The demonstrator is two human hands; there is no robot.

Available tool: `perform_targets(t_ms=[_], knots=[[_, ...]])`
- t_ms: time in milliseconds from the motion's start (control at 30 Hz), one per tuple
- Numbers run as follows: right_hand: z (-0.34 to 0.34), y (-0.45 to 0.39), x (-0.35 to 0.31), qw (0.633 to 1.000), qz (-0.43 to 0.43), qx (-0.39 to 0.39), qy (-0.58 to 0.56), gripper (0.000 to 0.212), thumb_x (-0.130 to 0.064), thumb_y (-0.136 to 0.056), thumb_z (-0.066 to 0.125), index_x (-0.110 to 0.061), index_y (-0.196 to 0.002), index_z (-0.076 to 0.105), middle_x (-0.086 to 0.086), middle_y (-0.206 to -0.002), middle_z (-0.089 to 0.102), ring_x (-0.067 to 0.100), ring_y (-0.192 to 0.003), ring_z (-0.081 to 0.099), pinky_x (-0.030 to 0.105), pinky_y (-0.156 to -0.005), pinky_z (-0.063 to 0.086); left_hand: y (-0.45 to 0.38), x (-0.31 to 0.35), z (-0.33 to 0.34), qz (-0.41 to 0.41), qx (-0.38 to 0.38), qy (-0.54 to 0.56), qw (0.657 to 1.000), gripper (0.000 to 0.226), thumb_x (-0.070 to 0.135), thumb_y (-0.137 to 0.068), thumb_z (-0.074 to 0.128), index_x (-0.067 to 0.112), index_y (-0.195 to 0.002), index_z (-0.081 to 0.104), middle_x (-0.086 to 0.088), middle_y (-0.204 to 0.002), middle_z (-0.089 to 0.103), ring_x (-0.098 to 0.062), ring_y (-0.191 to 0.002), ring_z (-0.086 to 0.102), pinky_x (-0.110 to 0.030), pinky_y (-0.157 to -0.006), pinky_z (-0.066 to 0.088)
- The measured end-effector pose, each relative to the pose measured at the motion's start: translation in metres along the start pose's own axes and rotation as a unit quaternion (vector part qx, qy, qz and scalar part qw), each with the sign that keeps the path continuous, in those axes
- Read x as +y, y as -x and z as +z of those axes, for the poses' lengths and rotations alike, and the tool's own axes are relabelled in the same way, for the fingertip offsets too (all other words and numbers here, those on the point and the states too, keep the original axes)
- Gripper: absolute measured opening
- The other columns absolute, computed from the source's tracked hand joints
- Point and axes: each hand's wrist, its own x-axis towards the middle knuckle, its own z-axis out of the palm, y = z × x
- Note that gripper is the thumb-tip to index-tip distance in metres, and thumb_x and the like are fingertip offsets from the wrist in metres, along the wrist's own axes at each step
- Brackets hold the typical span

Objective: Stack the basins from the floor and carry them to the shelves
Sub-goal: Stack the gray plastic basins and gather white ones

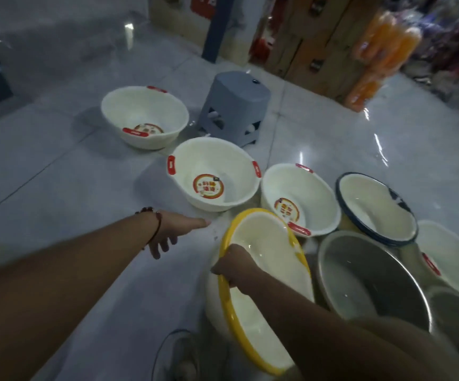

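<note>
Head view: right hand (232,266) has its grip curled over the rim of the yellow-rimmed basin (264,284), tilted up off the floor (57,174). Left hand (176,229) reaches out, fingers loose, holding nothing, near the middle white basin (214,174). Best to seat one basin squarely inside the other (rims level) so the stack nests.

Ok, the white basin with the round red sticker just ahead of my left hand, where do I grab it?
Take the white basin by its near rim, reaching in from above with the left hand. It sits upright and open, so fingers can hook over that edge; the red handles sit on its left and right sides.
</note>
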Motion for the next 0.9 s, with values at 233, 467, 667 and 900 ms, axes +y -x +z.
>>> perform_targets(t_ms=[233,467,667,900], knots=[[-0.099,0.093,0.051,0.993,-0.112,-0.001,-0.032,0.051,-0.006,-0.081,0.061,-0.019,-0.129,0.058,0.006,-0.107,0.066,0.024,-0.093,0.061,0.026,-0.067,0.044,0.045,0.103,0.110,-0.007,-0.003,0.083,0.997,0.056,0.048,-0.083,0.069,0.010,-0.121,0.054,-0.017,-0.118,0.059,-0.037,-0.104,0.060,-0.053,-0.093,0.051],[-0.151,0.151,0.093,0.982,-0.180,0.054,0.000,0.068,-0.017,-0.078,0.071,-0.029,-0.140,0.046,0.004,-0.122,0.064,0.026,-0.107,0.059,0.038,-0.088,0.049,0.119,0.149,0.181,0.093,0.102,0.165,0.977,0.035,0.018,-0.087,0.064,0.009,-0.118,0.053,-0.017,-0.125,0.053,-0.034,-0.109,0.055,-0.049,-0.081,0.058],[-0.220,0.165,0.155,0.969,-0.156,0.182,-0.058,0.051,-0.063,-0.080,0.064,-0.034,-0.122,0.064,-0.004,-0.136,0.055,0.017,-0.129,0.044,0.038,-0.108,0.035,0.151,0.220,0.210,0.156,0.113,0.242,0.951,0.035,0.018,-0.091,0.058,0.009,-0.123,0.048,-0.016,-0.090,0.052,-0.026,-0.073,0.056,-0.044,-0.058,0.059],[-0.323,0.212,0.351,0.790,0.170,0.239,-0.538,0.083,-0.067,-0.077,0.062,-0.019,-0.141,0.043,0.009,-0.142,0.047,0.033,-0.129,0.046,0.050,-0.102,0.043,0.160,0.314,0.306,0.210,0.028,0.216,0.953,0.015,0.024,-0.092,0.056,0.013,-0.098,0.048,-0.015,-0.093,0.051,-0.032,-0.081,0.056,-0.046,-0.044,0.057]])
